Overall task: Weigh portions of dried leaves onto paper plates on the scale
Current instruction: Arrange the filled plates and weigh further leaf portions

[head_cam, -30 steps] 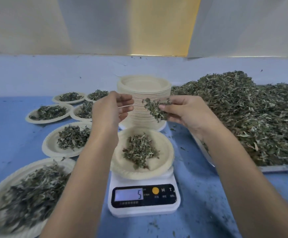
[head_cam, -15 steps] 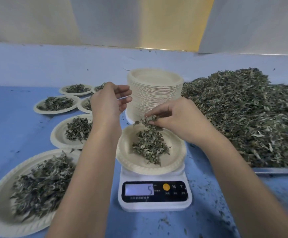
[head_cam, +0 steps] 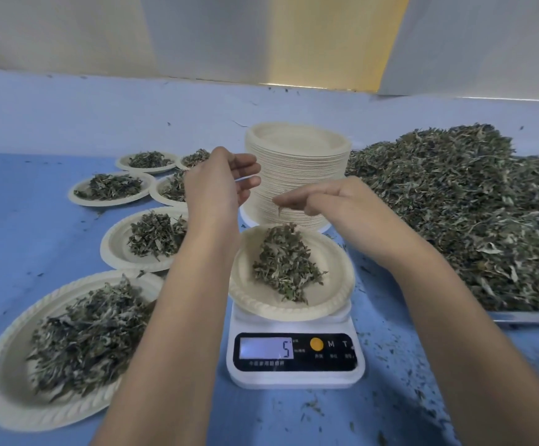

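A white digital scale (head_cam: 295, 362) shows 5 on its display. On it rests a paper plate (head_cam: 332, 294) with a mound of dried leaves (head_cam: 285, 263). My right hand (head_cam: 322, 199) hovers just above the plate's far rim, fingers loosely pinched and nearly bare, a leaf scrap at the fingertips. My left hand (head_cam: 219, 178) is held up left of it, fingers curled apart, holding nothing. A big heap of dried leaves (head_cam: 474, 207) fills a metal tray on the right. A tall stack of paper plates (head_cam: 297, 162) stands behind the scale.
Several filled paper plates lie to the left on the blue table, the nearest (head_cam: 7, 384) at the front left and another (head_cam: 115, 249) behind it. Leaf crumbs are scattered around the scale. The tray's metal edge (head_cam: 528, 317) runs at the right.
My right hand carried a pinch of leaves from above down to the plate and dropped it; the mound on the plate has grown. The scale's display reads 5 throughout.
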Demonstrator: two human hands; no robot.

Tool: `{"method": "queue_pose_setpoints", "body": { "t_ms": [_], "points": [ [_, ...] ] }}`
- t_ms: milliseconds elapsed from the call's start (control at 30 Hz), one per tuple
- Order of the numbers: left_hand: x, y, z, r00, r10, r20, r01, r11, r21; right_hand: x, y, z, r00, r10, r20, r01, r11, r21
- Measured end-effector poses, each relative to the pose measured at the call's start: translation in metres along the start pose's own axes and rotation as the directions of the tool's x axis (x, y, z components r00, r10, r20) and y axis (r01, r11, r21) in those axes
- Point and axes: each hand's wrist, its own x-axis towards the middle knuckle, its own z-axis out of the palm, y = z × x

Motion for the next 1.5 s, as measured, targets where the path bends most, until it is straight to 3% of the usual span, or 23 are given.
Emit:
{"method": "queue_pose_setpoints", "body": {
  "t_ms": [133, 267, 567, 733, 967, 1167, 1500],
  "points": [
    [-0.001, 0.0, 0.001, 1.0, -0.003, 0.004, 0.003, 1.0, 0.007, 0.0, 0.002, -0.004, 0.991, -0.027, -0.129, 0.047, 0.987, 0.153],
    [-0.002, -0.001, 0.003, 1.0, -0.003, 0.012, 0.003, 1.0, 0.018, 0.001, 0.005, -0.002, 0.986, -0.017, -0.163, 0.051, 0.978, 0.203],
    [-0.004, -0.003, 0.007, 0.999, -0.001, 0.036, 0.0, 0.999, 0.044, 0.001, 0.011, -0.002, 0.984, -0.011, -0.179, -0.011, 0.993, -0.12],
    [-0.005, -0.005, 0.008, 0.999, 0.002, 0.041, -0.005, 0.998, 0.057, 0.0, 0.009, -0.001, 0.985, -0.011, -0.172, -0.015, 0.989, -0.15],
    [-0.005, -0.006, 0.008, 0.999, -0.007, 0.045, 0.004, 0.998, 0.067, 0.002, 0.012, -0.003, 0.991, 0.026, -0.13, -0.028, 1.0, -0.012],
    [-0.008, -0.006, 0.01, 0.999, -0.01, 0.041, 0.007, 0.997, 0.074, 0.004, 0.016, -0.005, 0.981, 0.032, -0.192, -0.021, 0.998, 0.061],
    [-0.016, -0.009, 0.021, 0.995, 0.01, 0.1, -0.021, 0.994, 0.109, 0.005, 0.021, -0.007, 0.983, 0.047, -0.18, -0.031, 0.995, 0.092]
  ]
}}
